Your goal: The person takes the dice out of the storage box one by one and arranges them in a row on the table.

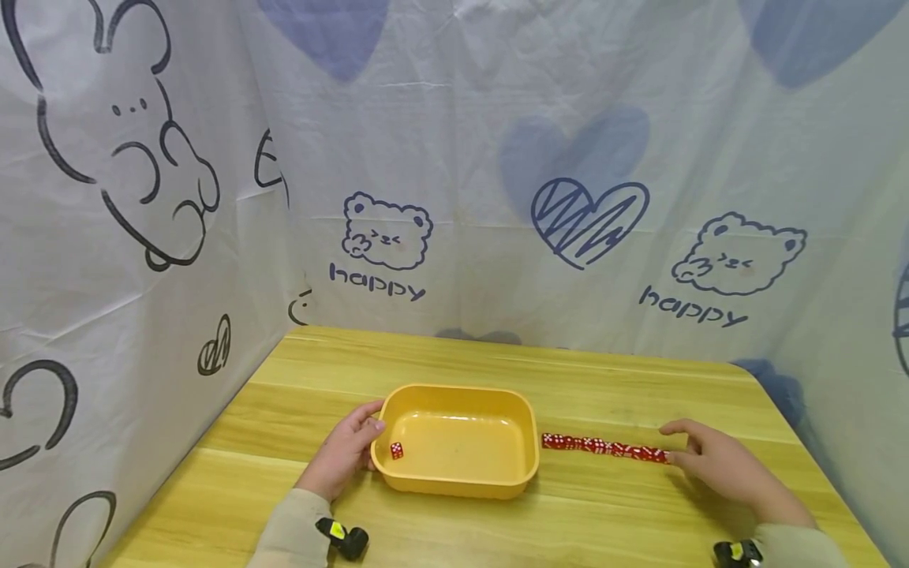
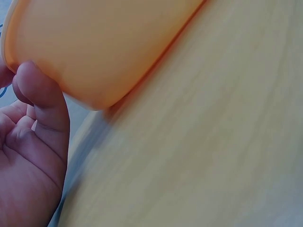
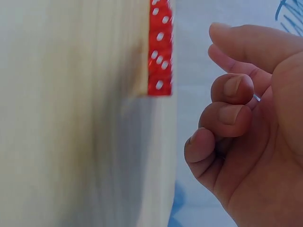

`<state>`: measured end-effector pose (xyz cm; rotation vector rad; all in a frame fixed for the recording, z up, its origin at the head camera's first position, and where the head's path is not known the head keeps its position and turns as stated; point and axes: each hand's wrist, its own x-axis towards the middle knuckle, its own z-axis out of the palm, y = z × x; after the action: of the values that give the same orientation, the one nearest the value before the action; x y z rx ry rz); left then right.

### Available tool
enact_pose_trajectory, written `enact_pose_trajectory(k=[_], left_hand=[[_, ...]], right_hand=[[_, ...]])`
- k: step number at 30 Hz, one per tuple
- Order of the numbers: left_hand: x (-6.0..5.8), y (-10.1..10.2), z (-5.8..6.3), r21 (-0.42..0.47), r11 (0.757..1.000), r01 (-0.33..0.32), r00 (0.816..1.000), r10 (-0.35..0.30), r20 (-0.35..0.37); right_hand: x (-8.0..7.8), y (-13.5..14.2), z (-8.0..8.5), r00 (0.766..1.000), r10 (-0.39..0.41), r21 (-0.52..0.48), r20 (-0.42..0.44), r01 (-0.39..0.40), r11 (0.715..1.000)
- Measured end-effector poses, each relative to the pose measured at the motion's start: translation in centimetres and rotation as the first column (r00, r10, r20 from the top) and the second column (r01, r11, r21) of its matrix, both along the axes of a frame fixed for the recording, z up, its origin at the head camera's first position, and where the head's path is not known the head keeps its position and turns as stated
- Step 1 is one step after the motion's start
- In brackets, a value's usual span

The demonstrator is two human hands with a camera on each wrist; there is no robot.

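A yellow plastic tub [image 1: 461,487] stands on the table, with a single red die [image 1: 396,450] inside at its left end. My left hand [image 1: 346,452] grips the tub's left end; in the left wrist view the thumb [image 2: 40,90] lies against its wall. To the right of the tub runs a straight row of several red dice [image 1: 604,447] with white pips. At the row's right end is my right hand [image 1: 724,465], holding nothing. The right wrist view shows its fingers [image 3: 227,116] loosely curled, apart from the end dice [image 3: 160,61].
The wooden table [image 1: 454,359] has light yellow grain. White cloth [image 1: 469,158] with printed hearts and bears hangs along its back, and more cloth [image 1: 128,315] stands at the left side. A black wrist device [image 1: 344,539] sits at the left sleeve.
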<state>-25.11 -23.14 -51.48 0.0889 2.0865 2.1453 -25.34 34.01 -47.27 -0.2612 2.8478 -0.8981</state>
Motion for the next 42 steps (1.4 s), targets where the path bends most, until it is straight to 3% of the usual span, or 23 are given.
enact_pose_trajectory(k=[17, 32, 42], left_hand=[[0.1, 0.0, 0.0, 0.000, 1.000, 0.007, 1.000, -0.007, -0.008], [0.0, -0.2, -0.2, 0.009, 1.000, 0.004, 1.000, -0.004, 0.001], [-0.1, -0.2, -0.3, 0.007, 1.000, 0.008, 1.000, -0.008, -0.004]], right_hand=[[-0.3, -6.2, 2.2, 0.994, 0.087, -0.031, -0.063, -0.089, 0.996], [-0.8, -10.6, 3.1, 0.984, 0.142, -0.069, -0.112, -0.150, 0.986], [-1.2, -14.3, 3.2, 0.958, 0.242, -0.047, -0.155, -0.252, 0.967]])
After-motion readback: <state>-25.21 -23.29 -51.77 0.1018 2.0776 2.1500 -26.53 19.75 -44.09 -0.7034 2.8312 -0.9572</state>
